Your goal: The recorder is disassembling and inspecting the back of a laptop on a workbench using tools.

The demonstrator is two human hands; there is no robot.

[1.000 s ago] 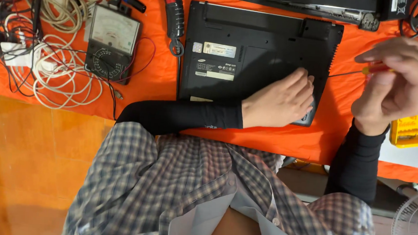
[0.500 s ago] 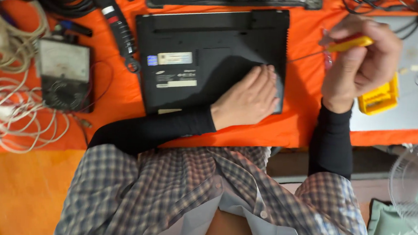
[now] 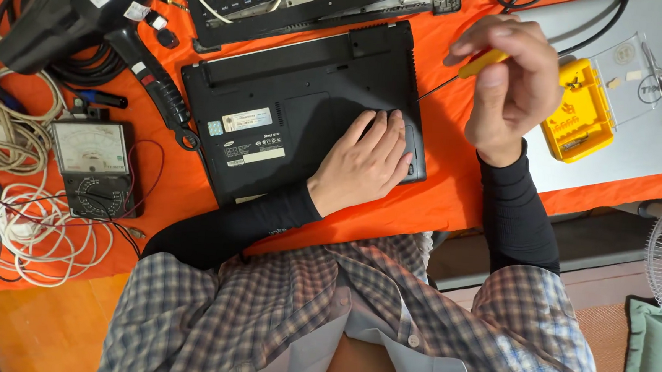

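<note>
Yellow screwdriver [image 3: 482, 63] between right-hand fingers [image 3: 498, 89]

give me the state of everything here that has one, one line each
laptop: closed, flipped underside up on the orange cloth
left hand: flat, pressing on the laptop base
right hand: raised, closed around the screwdriver
screwdriver: held, tip pointing down toward the laptop edge
yellow bit case: open, clear lid swung out
analog meter: lying face up, leads attached
heat gun: lying on its side
</note>
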